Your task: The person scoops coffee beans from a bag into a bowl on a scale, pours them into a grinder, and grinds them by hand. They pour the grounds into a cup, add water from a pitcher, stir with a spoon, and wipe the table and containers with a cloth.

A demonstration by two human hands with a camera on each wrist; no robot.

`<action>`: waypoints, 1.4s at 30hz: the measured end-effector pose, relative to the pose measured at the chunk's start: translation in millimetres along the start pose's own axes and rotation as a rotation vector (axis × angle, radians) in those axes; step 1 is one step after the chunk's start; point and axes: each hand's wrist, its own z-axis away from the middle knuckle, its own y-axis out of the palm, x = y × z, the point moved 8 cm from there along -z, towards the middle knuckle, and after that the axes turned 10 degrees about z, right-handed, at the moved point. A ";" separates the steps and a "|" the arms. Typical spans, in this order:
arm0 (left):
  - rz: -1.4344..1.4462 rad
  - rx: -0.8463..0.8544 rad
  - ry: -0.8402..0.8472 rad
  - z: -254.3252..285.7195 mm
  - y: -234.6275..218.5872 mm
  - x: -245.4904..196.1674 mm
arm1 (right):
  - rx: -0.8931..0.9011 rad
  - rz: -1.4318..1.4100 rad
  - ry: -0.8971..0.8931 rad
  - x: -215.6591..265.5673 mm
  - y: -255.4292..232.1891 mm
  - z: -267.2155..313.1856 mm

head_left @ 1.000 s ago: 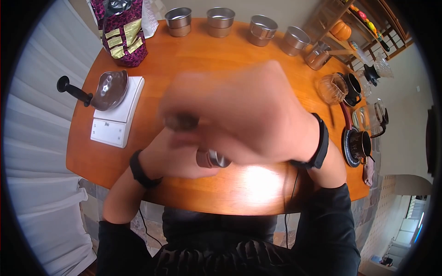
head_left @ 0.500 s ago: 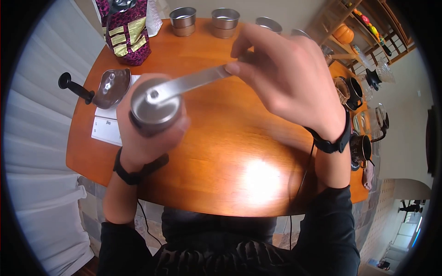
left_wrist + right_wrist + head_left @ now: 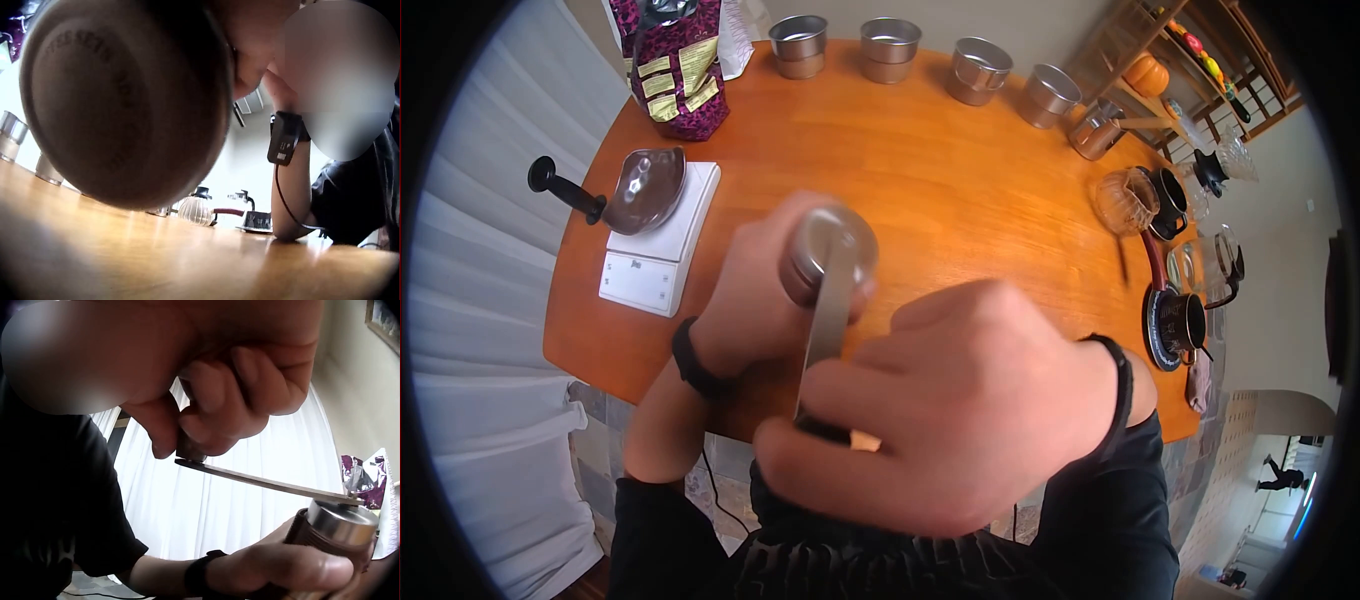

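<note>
A hand coffee grinder (image 3: 837, 243) with a steel top is held above the table by my left hand (image 3: 752, 285), whose fingers wrap its body. Its round base (image 3: 125, 119) fills much of the left wrist view, lifted off the wood. From the lid a flat metal crank arm (image 3: 828, 315) reaches toward my chest. My right hand (image 3: 975, 400) grips the knob (image 3: 189, 449) at the crank's end, fingers curled round it. The right wrist view shows the dark ribbed sleeve (image 3: 312, 540) on the grinder under my left thumb.
A white scale (image 3: 640, 285) bearing a dark dish (image 3: 645, 190) stands left, beside a black-handled tool (image 3: 565, 190). Behind it is a purple bag (image 3: 680, 90). Several steel cups (image 3: 890, 50) line the far edge. Glass carafe (image 3: 1125, 200) and black mug (image 3: 1180, 320) sit right.
The crank has swung round, pointing right half a second ago and toward my body now, my right hand moving with it. The grinder has shifted right and slightly down in the head view.
</note>
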 end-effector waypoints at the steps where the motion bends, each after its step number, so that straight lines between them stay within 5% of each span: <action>1: -0.007 0.058 -0.017 1.0 5.5 0.9 | -0.015 -0.004 -0.011 3.4 2.4 -0.1; 7: 0.192 0.292 -0.225 8.6 25.4 1.5 | -0.098 -0.068 0.059 -11.3 8.3 -9.4; 11: 0.052 0.396 0.141 13.3 44.3 -13.5 | -0.063 -0.086 0.190 -50.0 11.5 -6.7; 14: -0.221 0.299 0.383 18.4 32.0 -26.5 | -0.180 -0.037 0.258 -88.1 2.8 -3.7; 16: -0.077 0.349 0.164 12.7 26.0 -25.2 | -0.170 0.024 0.343 -114.6 0.9 1.4; 19: 0.052 0.150 0.230 9.0 -2.5 -22.6 | -0.079 0.111 0.444 -135.1 1.3 7.2; 23: 0.232 -0.028 0.008 8.6 -19.1 -4.3 | -0.051 0.176 0.440 -139.0 2.9 8.2; 26: 0.201 -0.120 0.081 7.1 -29.0 0.0 | 0.007 0.212 0.440 -136.0 -2.4 10.4; 30: 0.443 -0.316 -0.033 -2.6 -52.3 8.4 | 0.039 0.174 0.371 -115.0 -8.8 7.2; 42: -0.012 -0.434 -0.045 -5.6 -38.8 14.1 | 0.106 0.074 0.032 -32.1 12.4 -2.9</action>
